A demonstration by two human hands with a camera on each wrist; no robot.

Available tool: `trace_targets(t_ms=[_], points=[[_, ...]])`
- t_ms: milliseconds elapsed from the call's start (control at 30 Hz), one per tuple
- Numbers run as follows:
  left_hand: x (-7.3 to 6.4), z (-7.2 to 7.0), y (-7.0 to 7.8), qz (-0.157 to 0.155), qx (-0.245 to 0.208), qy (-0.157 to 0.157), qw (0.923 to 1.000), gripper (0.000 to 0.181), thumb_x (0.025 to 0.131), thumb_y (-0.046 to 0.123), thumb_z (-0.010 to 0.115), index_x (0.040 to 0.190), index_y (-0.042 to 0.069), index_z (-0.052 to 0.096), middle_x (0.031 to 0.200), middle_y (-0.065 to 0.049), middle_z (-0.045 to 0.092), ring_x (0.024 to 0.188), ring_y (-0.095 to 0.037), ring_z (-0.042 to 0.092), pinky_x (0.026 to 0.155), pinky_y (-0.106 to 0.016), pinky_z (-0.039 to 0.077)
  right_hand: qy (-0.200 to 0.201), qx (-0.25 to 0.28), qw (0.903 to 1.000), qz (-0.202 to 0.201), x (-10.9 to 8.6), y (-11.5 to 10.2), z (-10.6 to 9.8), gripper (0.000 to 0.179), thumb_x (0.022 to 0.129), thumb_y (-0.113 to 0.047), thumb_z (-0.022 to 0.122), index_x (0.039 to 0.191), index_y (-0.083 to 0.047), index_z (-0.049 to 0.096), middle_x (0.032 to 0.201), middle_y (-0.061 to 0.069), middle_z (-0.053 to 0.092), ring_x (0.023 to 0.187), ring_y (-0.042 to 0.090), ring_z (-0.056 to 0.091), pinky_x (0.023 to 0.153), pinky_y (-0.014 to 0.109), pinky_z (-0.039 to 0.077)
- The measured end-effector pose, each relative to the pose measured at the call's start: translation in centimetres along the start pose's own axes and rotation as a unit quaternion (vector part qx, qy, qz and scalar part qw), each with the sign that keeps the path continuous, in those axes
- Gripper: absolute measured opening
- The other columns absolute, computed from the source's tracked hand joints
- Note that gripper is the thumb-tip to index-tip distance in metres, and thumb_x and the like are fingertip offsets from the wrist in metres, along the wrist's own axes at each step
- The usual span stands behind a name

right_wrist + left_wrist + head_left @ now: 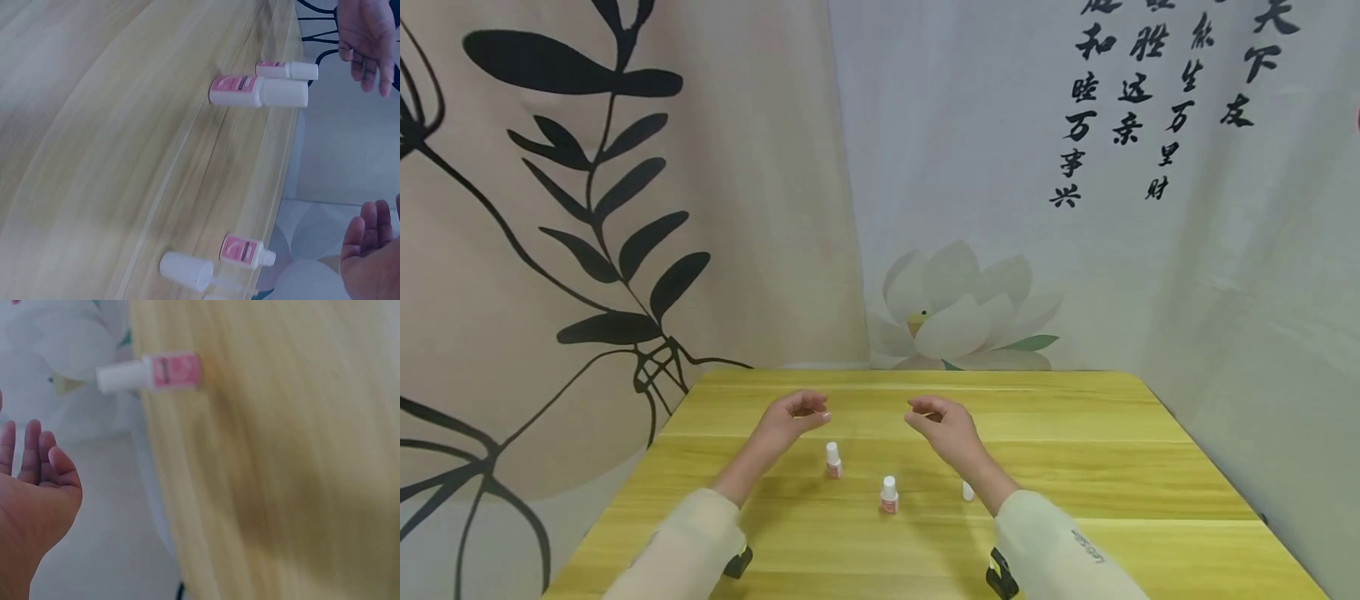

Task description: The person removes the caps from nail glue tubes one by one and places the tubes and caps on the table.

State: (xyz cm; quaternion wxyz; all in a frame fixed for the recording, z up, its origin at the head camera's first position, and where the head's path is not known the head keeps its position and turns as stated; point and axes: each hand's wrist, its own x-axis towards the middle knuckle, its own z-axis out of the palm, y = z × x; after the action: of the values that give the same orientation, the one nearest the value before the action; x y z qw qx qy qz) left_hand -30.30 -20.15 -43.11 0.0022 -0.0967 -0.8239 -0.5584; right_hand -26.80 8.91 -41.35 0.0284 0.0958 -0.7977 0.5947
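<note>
My left hand (790, 414) is raised above the table at the left, its fingers loosely bent and nothing in them. A small bottle (833, 461) with a white cap and pink label stands just below it. Facing it, my right hand (946, 425) hovers at the right, also holding nothing. A second capped bottle (889, 495) stands nearer, between the forearms. In the right wrist view, an uncapped bottle (240, 251) with a pink label stands beside a white cap (186, 270), upside down with its thin applicator stem pointing up.
The wooden table (1075, 450) ends at a curtain (760, 208) printed with leaves, a lotus and dark characters. Next to the right forearm a small white piece (967, 492) shows, partly hidden by the arm. Dark wrist devices sit under both sleeves.
</note>
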Motion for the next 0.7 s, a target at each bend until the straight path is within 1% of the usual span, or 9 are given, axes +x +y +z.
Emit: trace_targets(t_ms=[100, 167, 300, 400, 467, 567, 700], points=[[-0.1, -0.6, -1.3, -0.011, 0.003, -0.013, 0.9998, 0.040, 0.092, 0.023, 0.073, 0.127, 0.008, 0.063, 0.117, -0.009, 0.063, 0.110, -0.025, 0.056, 0.094, -0.043, 0.047, -0.009, -0.006, 0.9999, -0.008, 0.4, 0.0, 0.8, 0.031, 0.096, -0.023, 0.067, 0.123, -0.009, 0.067, 0.118, 0.007, 0.064, 0.096, 0.018, 0.059, 0.080, 0.033, 0.051], [-0.2, -0.9, -2.1, -0.021, 0.004, -0.027, 0.9994, 0.040, 0.092, 0.023, 0.072, 0.128, 0.008, 0.062, 0.121, -0.011, 0.062, 0.111, -0.025, 0.055, 0.096, -0.044, 0.046, -0.016, -0.009, 0.9998, -0.009, 0.5, 0.1, 1.4, 0.031, 0.096, -0.024, 0.067, 0.123, -0.009, 0.067, 0.117, 0.006, 0.064, 0.096, 0.018, 0.059, 0.080, 0.034, 0.051], [-0.5, -1.2, -3.2, -0.043, -0.002, -0.047, 0.9980, 0.039, 0.092, 0.021, 0.072, 0.128, 0.009, 0.062, 0.124, -0.013, 0.059, 0.111, -0.024, 0.054, 0.097, -0.045, 0.045, -0.024, -0.014, 0.9996, -0.009, 0.8, -0.1, 2.5, 0.032, 0.095, -0.026, 0.067, 0.123, -0.009, 0.067, 0.116, 0.004, 0.064, 0.097, 0.018, 0.060, 0.081, 0.034, 0.052], [-0.7, -1.3, -3.7, -0.048, -0.006, -0.060, 0.9970, 0.042, 0.091, 0.021, 0.073, 0.129, 0.007, 0.060, 0.126, -0.015, 0.059, 0.111, -0.024, 0.055, 0.097, -0.045, 0.046, -0.027, -0.013, 0.9995, -0.007, 1.0, -0.3, 3.3, 0.032, 0.095, -0.026, 0.068, 0.123, -0.009, 0.068, 0.116, 0.004, 0.065, 0.098, 0.019, 0.060, 0.081, 0.035, 0.053], [-0.7, -1.4, -4.0, -0.053, -0.008, -0.070, 0.9961, 0.046, 0.090, 0.022, 0.074, 0.131, 0.005, 0.059, 0.126, -0.016, 0.059, 0.111, -0.025, 0.055, 0.097, -0.046, 0.046, -0.029, -0.012, 0.9995, -0.005, 1.1, -0.3, 3.7, 0.031, 0.095, -0.025, 0.068, 0.122, -0.010, 0.068, 0.117, 0.007, 0.065, 0.099, 0.019, 0.060, 0.082, 0.036, 0.053], [-0.6, -1.4, -4.9, -0.056, -0.007, -0.092, 0.9941, 0.052, 0.090, 0.024, 0.074, 0.133, 0.001, 0.056, 0.128, -0.018, 0.057, 0.112, -0.026, 0.053, 0.097, -0.049, 0.045, -0.033, -0.017, 0.9993, -0.003, 1.2, -0.2, 4.3, 0.031, 0.095, -0.027, 0.068, 0.122, -0.012, 0.068, 0.116, 0.006, 0.065, 0.099, 0.019, 0.060, 0.082, 0.036, 0.053], [-0.5, -1.3, -6.1, -0.058, -0.004, -0.117, 0.9914, 0.052, 0.090, 0.024, 0.073, 0.133, 0.000, 0.055, 0.127, -0.017, 0.057, 0.111, -0.027, 0.053, 0.092, -0.049, 0.047, -0.042, -0.017, 0.9989, -0.010, 1.4, 0.1, 5.0, 0.032, 0.095, -0.028, 0.068, 0.122, -0.011, 0.068, 0.113, 0.003, 0.065, 0.097, 0.018, 0.060, 0.080, 0.035, 0.052]])
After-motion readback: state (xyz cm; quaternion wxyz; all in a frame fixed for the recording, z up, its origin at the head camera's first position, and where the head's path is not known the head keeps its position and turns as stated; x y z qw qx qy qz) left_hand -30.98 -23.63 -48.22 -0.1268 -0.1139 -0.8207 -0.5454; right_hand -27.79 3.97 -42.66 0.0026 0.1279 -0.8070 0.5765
